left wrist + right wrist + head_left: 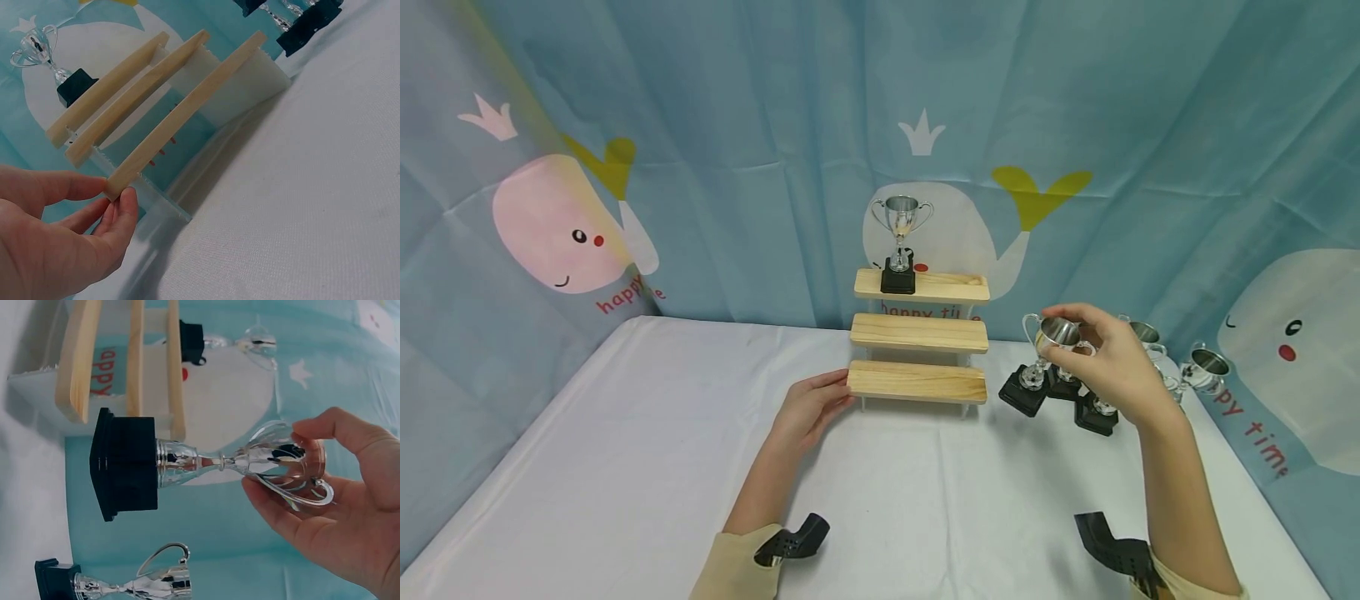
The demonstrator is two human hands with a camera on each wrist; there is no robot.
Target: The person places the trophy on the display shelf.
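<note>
My right hand (1112, 358) holds a silver trophy cup (178, 464) by its bowl, thumb and fingers around the rim and handles. The trophy's black base tilts in the head view, right of a three-step wooden display stand (917, 382). At the stand's lowest step, my left hand (808, 410) pinches the left end of the board between thumb and fingers, plainest in the left wrist view. Another silver trophy (898, 242) stands upright on the top step, toward its left end. The middle and lowest steps carry nothing.
Several more silver trophies (1206, 371) stand on the white tablecloth (880, 500) behind and beside my right hand, partly hidden by it. A blue curtain (737, 217) printed with whales hangs behind the table and along its sides.
</note>
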